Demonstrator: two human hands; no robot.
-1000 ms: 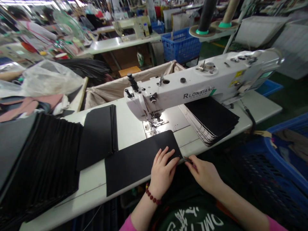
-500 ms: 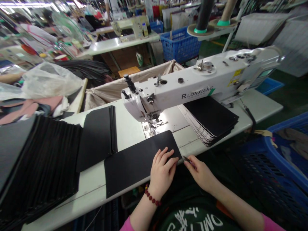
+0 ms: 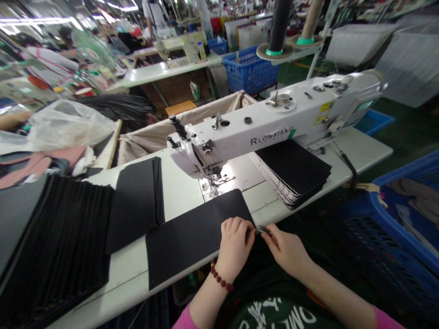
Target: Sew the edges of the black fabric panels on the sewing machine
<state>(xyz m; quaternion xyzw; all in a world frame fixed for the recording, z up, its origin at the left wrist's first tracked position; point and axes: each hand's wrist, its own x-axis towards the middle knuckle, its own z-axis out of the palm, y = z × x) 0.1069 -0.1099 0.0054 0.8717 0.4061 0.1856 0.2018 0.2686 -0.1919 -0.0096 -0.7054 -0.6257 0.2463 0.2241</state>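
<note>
A flat black panel (image 3: 192, 237) lies on the pale table in front of the sewing machine (image 3: 233, 132). At the panel's near right corner, my left hand (image 3: 236, 242) has its fingers curled and closed on the edge. My right hand (image 3: 283, 246) is just right of that corner, pinching a small metal tool (image 3: 263, 229) whose tip points toward my left fingers. The tool's exact shape is hard to make out.
Upright black panels (image 3: 61, 233) fill the table's left end, beside a smaller black stack (image 3: 133, 201). Another stack (image 3: 291, 169) sits under the machine arm. A blue basket (image 3: 398, 233) stands at the right. People are visible at the far left.
My left fingers, spread on the panel before, have curled at its corner. The tool in my right hand has come nearer to them. The whole view has shifted slightly.
</note>
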